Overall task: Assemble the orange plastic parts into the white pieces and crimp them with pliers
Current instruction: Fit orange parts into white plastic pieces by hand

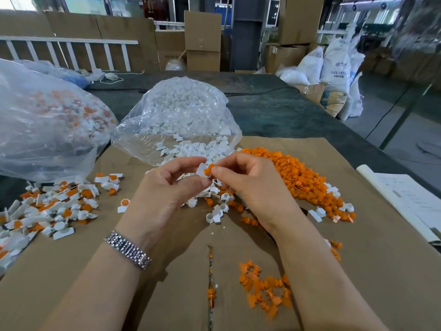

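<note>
My left hand [167, 189] pinches a small white piece [201, 168] between thumb and forefinger above the cardboard. My right hand [250, 185] pinches an orange part [209, 170] and holds it against that white piece. Loose white pieces [214, 209] lie under and between my hands. A long heap of orange parts [303, 177] lies to the right. No pliers are in view.
A clear bag of white pieces [181, 111] lies open behind my hands. A bigger clear bag [45, 120] sits at the left, with joined white-and-orange pieces [59, 206] spread before it. More orange parts [265, 290] lie near me. Paper sheets [403, 199] rest at the right edge.
</note>
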`<state>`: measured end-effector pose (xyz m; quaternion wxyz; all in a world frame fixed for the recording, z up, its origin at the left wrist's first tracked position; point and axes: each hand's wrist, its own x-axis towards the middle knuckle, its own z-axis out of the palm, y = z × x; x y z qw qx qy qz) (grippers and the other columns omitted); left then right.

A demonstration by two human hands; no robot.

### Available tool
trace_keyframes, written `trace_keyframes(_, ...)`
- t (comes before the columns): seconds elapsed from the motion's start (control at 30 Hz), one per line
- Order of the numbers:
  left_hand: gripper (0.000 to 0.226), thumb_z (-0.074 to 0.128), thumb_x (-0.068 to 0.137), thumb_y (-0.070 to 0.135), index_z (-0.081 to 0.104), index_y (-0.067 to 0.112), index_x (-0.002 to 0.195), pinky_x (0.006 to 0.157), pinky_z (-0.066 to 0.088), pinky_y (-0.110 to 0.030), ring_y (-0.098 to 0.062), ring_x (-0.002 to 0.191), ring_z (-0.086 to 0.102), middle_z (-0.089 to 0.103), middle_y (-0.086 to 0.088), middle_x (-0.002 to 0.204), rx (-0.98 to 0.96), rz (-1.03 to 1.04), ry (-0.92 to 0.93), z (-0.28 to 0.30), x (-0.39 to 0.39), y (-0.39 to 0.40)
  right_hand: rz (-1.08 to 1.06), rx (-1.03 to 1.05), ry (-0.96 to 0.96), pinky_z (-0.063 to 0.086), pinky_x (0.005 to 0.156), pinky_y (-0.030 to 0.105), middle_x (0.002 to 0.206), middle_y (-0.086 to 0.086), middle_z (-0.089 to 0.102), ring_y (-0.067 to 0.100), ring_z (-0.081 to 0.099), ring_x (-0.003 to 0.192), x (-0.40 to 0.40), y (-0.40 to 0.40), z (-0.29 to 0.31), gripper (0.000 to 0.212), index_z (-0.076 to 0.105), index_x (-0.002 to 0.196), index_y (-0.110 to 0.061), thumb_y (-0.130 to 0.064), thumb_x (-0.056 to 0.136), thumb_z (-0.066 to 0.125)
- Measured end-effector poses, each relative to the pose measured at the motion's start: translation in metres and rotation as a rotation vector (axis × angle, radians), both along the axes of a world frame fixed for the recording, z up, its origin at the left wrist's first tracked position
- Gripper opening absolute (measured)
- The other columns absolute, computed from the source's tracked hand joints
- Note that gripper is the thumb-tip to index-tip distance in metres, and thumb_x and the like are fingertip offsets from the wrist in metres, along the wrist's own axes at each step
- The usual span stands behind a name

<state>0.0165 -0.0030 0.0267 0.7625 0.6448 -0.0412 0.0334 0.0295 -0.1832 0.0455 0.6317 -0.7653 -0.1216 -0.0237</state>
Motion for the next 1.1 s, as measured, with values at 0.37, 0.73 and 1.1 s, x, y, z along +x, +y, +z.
trace_keyframes(0.37,0.030,0.081,0.079,-0.003,0.070,0.018,0.098,0.077,0.050,-0.005,0.001,0.084,0.070,0.067,0.006,0.098,0.694,0.353,-0.454,0.000,-0.009,-0.025,-0.176,-0.235,-0.092,0.049,0.058,0.029,0.072,-0.006,0.066,0.006,0.058,0.060,-0.007,0.015,-0.001,0.012,0.065,0.080,-0.019,-0.024,0.086,0.074)
trace_keyframes(0.73,0.035,0.083,0.070,0.015,0.079,0.007,0.104,0.087,0.059,-0.031,-0.025,0.095,0.076,0.077,-0.014,0.098,-0.239,0.021,0.028,0.001,-0.002,-0.008,-0.077,-0.154,-0.116,0.056,0.069,0.022,0.083,-0.005,0.069,0.010,0.066,0.076,-0.006,0.010,0.002,0.010,0.067,0.093,-0.020,-0.019,0.088,0.075)
trace_keyframes(1.1,0.027,0.074,0.077,0.006,0.078,0.002,0.104,0.083,0.059,-0.028,-0.025,0.096,0.074,0.075,-0.018,0.103,-0.373,-0.088,0.090,0.006,-0.002,-0.004,0.107,-0.143,-0.200,0.060,0.076,0.033,0.086,0.002,0.069,0.019,0.069,0.080,-0.007,-0.006,0.011,0.021,0.074,0.108,-0.024,-0.013,0.091,0.074)
